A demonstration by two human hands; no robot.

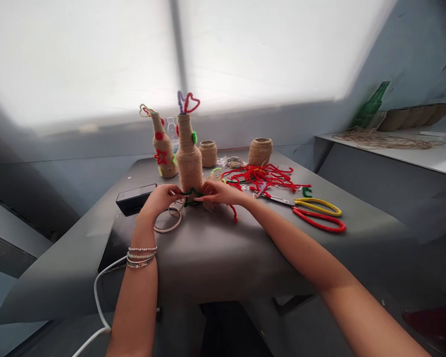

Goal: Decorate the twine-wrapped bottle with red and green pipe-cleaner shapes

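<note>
A dark green pipe cleaner (191, 192), bent into what looks like a star, spans the gap between my two hands low in front of a twine-wrapped bottle (189, 166). My left hand (165, 197) pinches its left side. On the other side, my right hand (218, 192) has its fingers closed on the right part. Whether the shape touches the bottle I cannot tell. A red heart (192, 102) and a purple pipe cleaner (181, 101) stick out of the bottle's neck, and a green piece (194, 137) sits on its side.
A second decorated twine bottle (164, 148) stands behind left. Two twine-wrapped jars (208, 154) and red pipe cleaners (260, 176) lie farther back. Scissors (315, 212) rest at right. Left are a tape ring (168, 220), a black box (136, 197), a phone (115, 240) and a white cable (98, 292).
</note>
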